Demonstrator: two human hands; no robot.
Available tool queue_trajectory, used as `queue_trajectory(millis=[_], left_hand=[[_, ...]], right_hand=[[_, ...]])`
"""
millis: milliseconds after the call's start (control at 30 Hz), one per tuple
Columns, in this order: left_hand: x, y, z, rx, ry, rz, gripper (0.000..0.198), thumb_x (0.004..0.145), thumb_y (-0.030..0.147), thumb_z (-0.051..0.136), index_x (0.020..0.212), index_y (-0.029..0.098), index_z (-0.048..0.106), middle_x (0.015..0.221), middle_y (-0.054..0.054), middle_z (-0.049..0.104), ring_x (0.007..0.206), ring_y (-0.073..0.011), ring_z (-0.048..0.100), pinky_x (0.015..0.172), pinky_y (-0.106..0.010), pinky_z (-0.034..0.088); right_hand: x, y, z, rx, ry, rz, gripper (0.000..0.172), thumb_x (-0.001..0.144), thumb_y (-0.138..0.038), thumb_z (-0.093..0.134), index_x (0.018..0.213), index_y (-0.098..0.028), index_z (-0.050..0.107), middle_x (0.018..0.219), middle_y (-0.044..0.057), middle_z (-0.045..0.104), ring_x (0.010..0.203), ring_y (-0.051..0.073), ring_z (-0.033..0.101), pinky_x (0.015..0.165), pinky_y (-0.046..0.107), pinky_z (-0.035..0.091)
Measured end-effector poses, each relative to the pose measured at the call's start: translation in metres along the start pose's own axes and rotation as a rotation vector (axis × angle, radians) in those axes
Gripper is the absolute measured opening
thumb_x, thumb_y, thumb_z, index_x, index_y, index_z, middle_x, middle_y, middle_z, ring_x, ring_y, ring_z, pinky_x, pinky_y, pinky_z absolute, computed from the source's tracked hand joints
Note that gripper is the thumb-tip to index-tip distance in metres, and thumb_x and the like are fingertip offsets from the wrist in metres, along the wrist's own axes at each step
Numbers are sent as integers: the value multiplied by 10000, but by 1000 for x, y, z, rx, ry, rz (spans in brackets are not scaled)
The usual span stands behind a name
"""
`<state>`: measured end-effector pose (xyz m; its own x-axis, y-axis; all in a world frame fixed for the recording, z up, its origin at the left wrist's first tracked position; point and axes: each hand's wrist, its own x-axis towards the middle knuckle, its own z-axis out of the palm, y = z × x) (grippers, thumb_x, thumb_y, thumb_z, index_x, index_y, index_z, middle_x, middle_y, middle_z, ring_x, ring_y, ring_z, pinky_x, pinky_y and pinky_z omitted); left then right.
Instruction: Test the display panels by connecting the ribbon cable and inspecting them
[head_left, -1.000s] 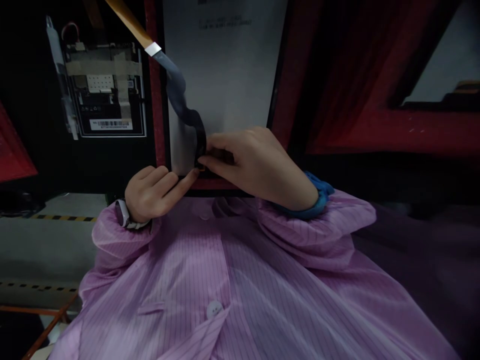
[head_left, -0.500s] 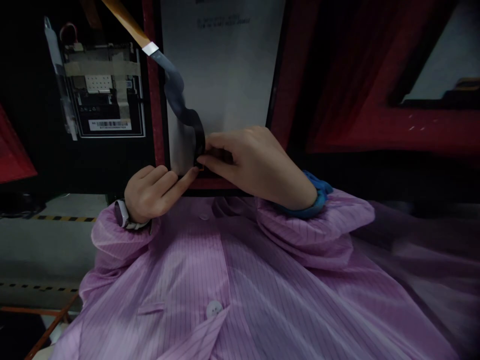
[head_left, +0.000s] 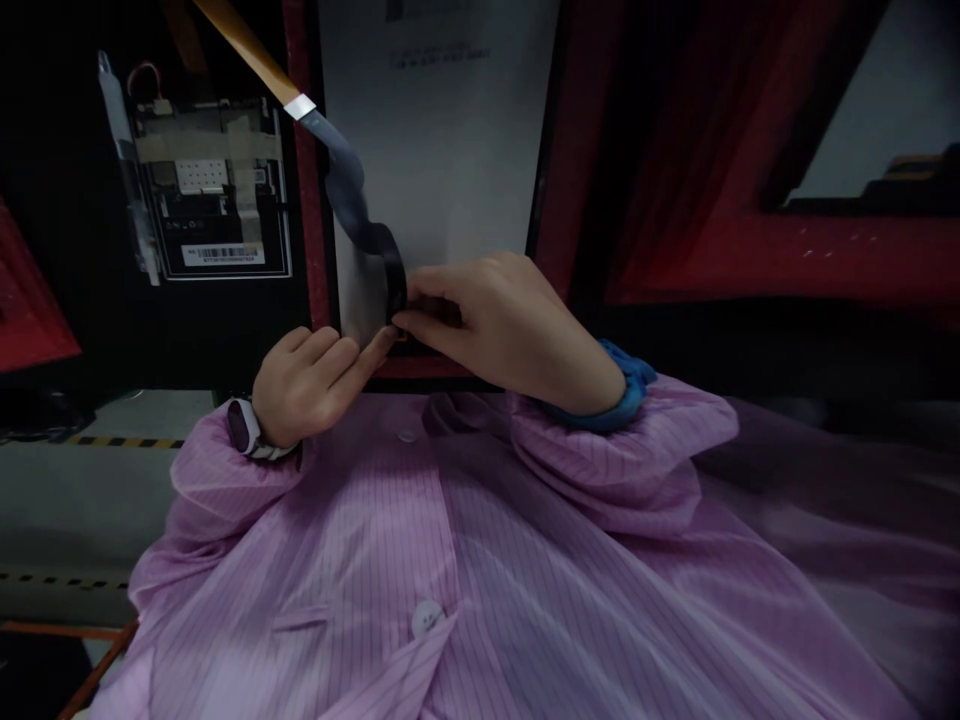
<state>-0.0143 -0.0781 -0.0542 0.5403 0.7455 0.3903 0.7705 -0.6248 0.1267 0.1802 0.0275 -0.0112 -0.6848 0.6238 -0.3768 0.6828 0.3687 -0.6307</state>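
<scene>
A flat ribbon cable, grey and then black toward its lower end, curves down over a pale panel with a dark frame. My right hand pinches the black end of the cable between thumb and fingers, near the panel's lower edge. From the left, my left hand points its index finger at that same end, its tip touching or almost touching there. Its other fingers are curled in, and its thumb is hidden. The cable's very tip is covered by my fingers.
An orange-brown flat strip meets the cable at a silver piece. Left of it lies a taped circuit module with a barcode label, beside a clear pen-like tube. Red padded edges border the panel. Another framed panel is at right.
The whole view has shifted slightly. Both hands keep almost the same pose at the cable's end, and the cable holds its curve.
</scene>
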Motion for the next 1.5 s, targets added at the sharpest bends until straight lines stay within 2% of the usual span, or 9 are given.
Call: queue_trajectory(millis=[167, 367, 633, 833, 1000, 1133, 1233, 1333, 1500], left_hand=[[1, 0, -1, 25, -4, 19, 454, 951, 125, 565, 1400, 154, 506, 646, 27, 504, 582, -138, 480, 527, -308, 307], [0, 0, -3, 46, -80, 9, 377, 993, 134, 478, 1353, 227, 540, 673, 17, 532, 617, -137, 518, 538, -307, 319], [1, 2, -6, 27, -87, -43, 310, 1008, 171, 463, 1299, 164, 568, 760, -2, 623, 633, -130, 529, 569, -286, 392], [-2, 2, -4, 10, 40, -22, 245, 965, 159, 576, 1197, 81, 594, 672, 13, 582, 604, -136, 512, 566, -282, 418], [-5, 4, -4, -47, 48, -65, 227, 958, 149, 576, 1176, 93, 607, 686, -2, 599, 614, -131, 560, 579, -272, 447], [-6, 6, -15, -205, 61, -197, 261, 971, 165, 549, 1226, 148, 601, 745, 1, 639, 647, -111, 582, 639, -245, 511], [-4, 1, -25, -200, 227, -516, 177, 979, 180, 528, 1098, 183, 659, 768, 2, 622, 645, -93, 559, 632, -212, 505], [0, -12, -28, 2, 342, -773, 187, 973, 241, 545, 1075, 176, 686, 952, -65, 612, 822, -143, 593, 774, -282, 540], [3, -27, -14, 195, 108, -790, 397, 950, 341, 585, 1307, 172, 630, 1161, -147, 528, 1040, -251, 545, 965, -445, 503]], right_hand=[[0, 5, 8, 62, 108, -81, 114, 892, -232, 652, 785, -195, 639, 626, -25, 580, 564, 115, 482, 585, 278, 284], [-3, 11, 11, 221, 144, -104, 34, 883, -207, 638, 905, -182, 630, 694, -30, 609, 610, 108, 523, 605, 254, 353], [-20, 15, 21, 451, 379, -170, 202, 918, -206, 569, 1105, -153, 626, 702, -51, 577, 585, 75, 524, 570, 201, 413], [-52, 25, 36, 208, 765, 59, 191, 935, -261, 556, 1084, -180, 644, 870, 41, 626, 763, 156, 593, 698, 299, 513], [-63, 34, 56, 95, 796, 57, 358, 952, -335, 561, 1276, -182, 566, 1068, 114, 646, 1008, 247, 601, 878, 439, 539], [-63, 34, 72, 107, 851, 27, 437, 973, -398, 548, 1366, -213, 505, 1197, 129, 628, 1117, 267, 577, 961, 489, 513], [-61, 32, 84, 89, 907, 2, 479, 993, -384, 506, 1439, -224, 435, 1283, 141, 597, 1187, 282, 543, 982, 507, 495], [-59, 31, 93, 35, 947, -36, 519, 990, -336, 512, 1483, -246, 375, 1321, 144, 578, 1220, 299, 526, 993, 531, 478], [-59, 33, 94, 45, 988, -61, 520, 980, -300, 522, 1478, -244, 385, 1279, 143, 611, 1187, 296, 552, 971, 531, 502]])
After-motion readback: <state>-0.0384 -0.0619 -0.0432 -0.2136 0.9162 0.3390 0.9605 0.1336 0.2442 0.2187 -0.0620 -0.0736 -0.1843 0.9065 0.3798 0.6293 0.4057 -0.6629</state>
